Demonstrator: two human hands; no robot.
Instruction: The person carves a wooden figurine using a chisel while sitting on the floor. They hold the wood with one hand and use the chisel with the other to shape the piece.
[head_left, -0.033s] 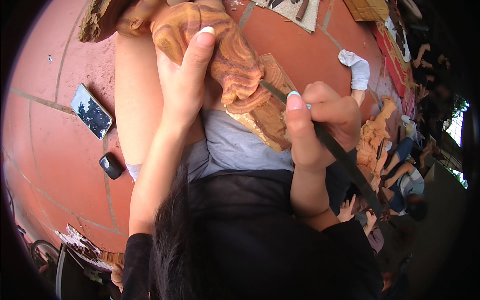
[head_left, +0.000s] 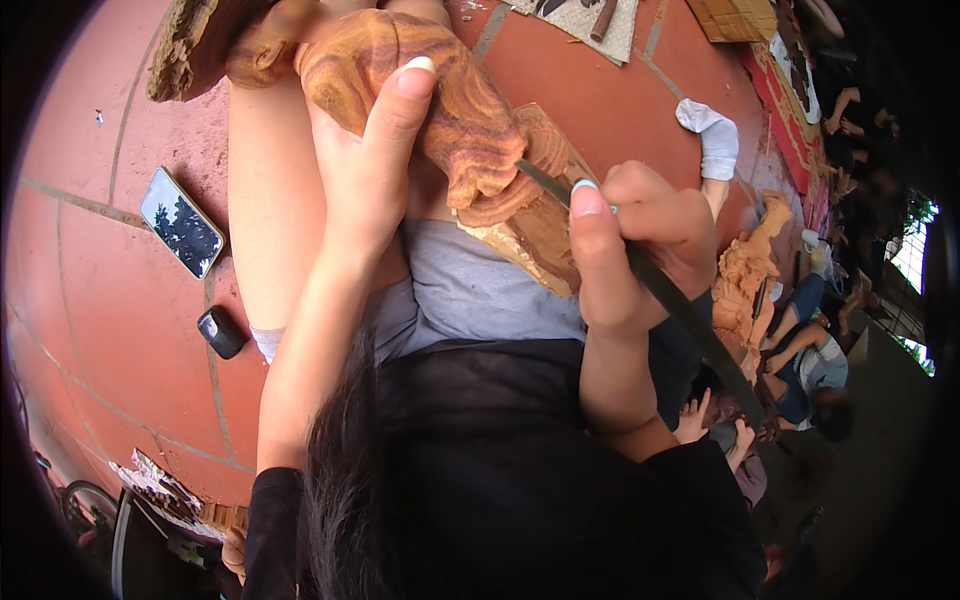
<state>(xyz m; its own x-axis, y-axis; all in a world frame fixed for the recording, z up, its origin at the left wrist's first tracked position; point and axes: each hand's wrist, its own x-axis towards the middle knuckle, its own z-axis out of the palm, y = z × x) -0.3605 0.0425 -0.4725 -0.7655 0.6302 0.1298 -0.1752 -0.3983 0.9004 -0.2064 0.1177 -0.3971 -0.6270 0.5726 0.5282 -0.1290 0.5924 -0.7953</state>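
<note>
I am viewing a striped wood carving (head_left: 440,110) at 12 o'clock, slanting over the lap (head_left: 485,285). The left hand (head_left: 365,190), at 11, is gripping it, thumb pressing on top; the other fingers are hiding underneath, so I cannot tell their spread. The right hand (head_left: 650,235), at 2, is pinching a dark file (head_left: 690,322) between thumb and fingers, tip meeting the carving's lower edge. A phone (head_left: 183,222) and a black case (head_left: 222,332) are lying near 9.

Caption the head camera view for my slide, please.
Left hand grips a carved wooden figure; right hand holds a slim dark tool against it.
</note>
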